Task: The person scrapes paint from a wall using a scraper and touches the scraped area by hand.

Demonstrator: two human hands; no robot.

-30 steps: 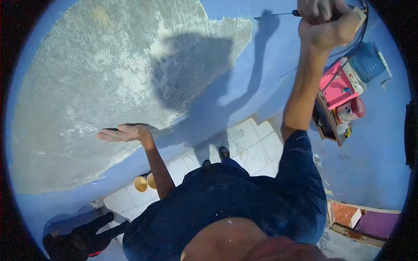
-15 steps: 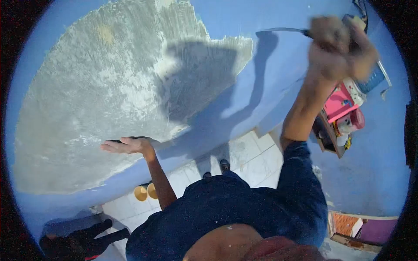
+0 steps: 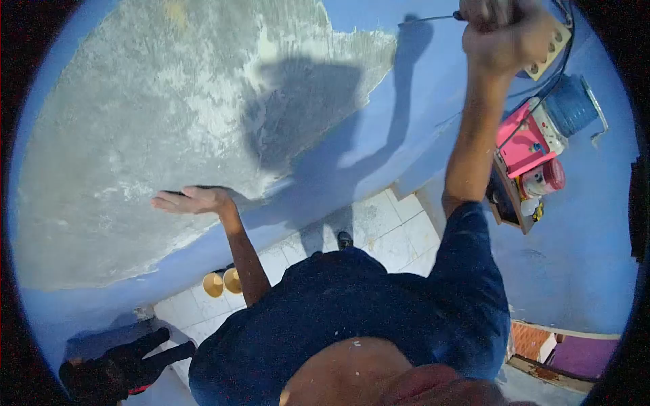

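Observation:
My right hand (image 3: 504,34), slightly blurred at the top right, is closed around the dark handle of a scraper (image 3: 430,19). The scraper's thin metal blade shows edge-on and points left, its tip at the blue paint beside the bare patch. Whether the tip touches the wall I cannot tell. My left hand (image 3: 193,200) is open, fingers stretched out, at the lower part of the rough grey-white patch (image 3: 135,128) of the wall. It appears to rest on the surface and holds nothing. Shadows of my head and right arm fall across the patch and the blue paint.
On the right wall, a shelf (image 3: 509,196) carries a pink container (image 3: 525,145) and a jar (image 3: 543,178). Near them are a blue water bottle (image 3: 569,105), a socket strip (image 3: 550,51) and cables. Two yellowish buckets (image 3: 213,285) stand on the tiled floor; another person (image 3: 122,365) is lower left.
My right hand has moved up and a little left with the scraper. My left hand sits slightly higher in view, and the whole view has shifted a little.

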